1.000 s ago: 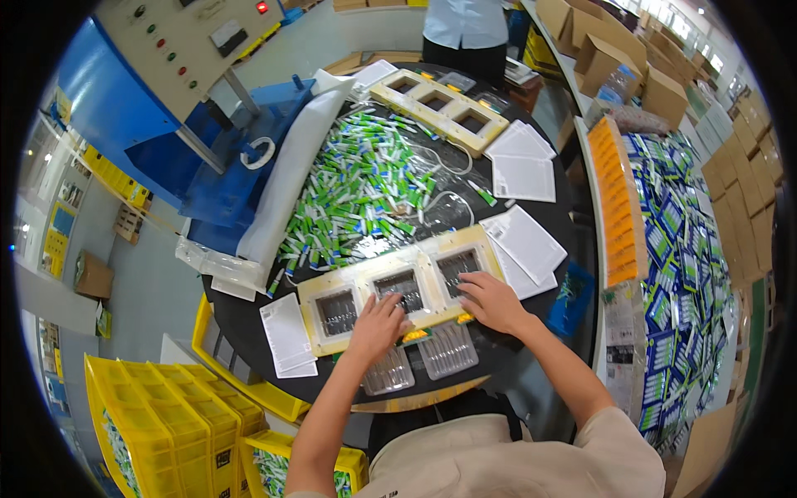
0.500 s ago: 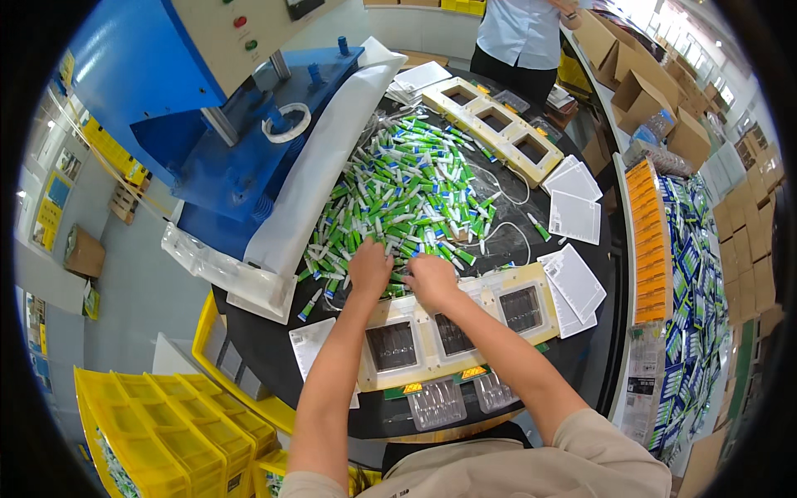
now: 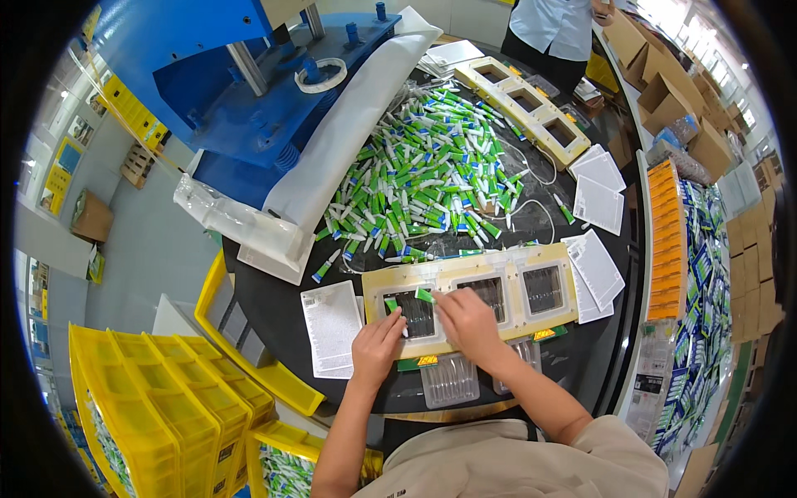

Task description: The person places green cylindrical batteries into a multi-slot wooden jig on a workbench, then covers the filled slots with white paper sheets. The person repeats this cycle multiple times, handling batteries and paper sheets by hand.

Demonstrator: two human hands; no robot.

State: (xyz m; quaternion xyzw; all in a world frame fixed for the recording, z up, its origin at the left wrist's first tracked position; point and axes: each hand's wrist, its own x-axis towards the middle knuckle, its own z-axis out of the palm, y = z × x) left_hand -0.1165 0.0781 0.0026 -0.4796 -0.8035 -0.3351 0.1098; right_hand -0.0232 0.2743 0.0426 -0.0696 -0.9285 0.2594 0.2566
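A cream frame (image 3: 515,264) with three square windows lies in front of me, clear ribbed plastic showing in the openings. Over its left window, my left hand (image 3: 378,347) is closed on a small green tube (image 3: 393,305) with a white tip. My right hand (image 3: 470,325), to the right of it, pinches another green tube (image 3: 425,295) above the same window. Beyond the frame spreads a heap of green-and-white tubes (image 3: 432,166). Clear blister packs (image 3: 450,382) stick out under the frame's near side. White printed cards (image 3: 330,325) lie left of it.
A blue press (image 3: 207,116) stands at the far left beside a white plastic sheet (image 3: 340,141). A second cream frame (image 3: 525,103) and more white cards (image 3: 599,207) lie at the far right. Yellow crates (image 3: 154,398) are at lower left. Another person (image 3: 550,29) stands across the table.
Both hands have come back from the near edge of the tube heap to the frame's left window, each now with a tube. The whole view has shifted slightly.
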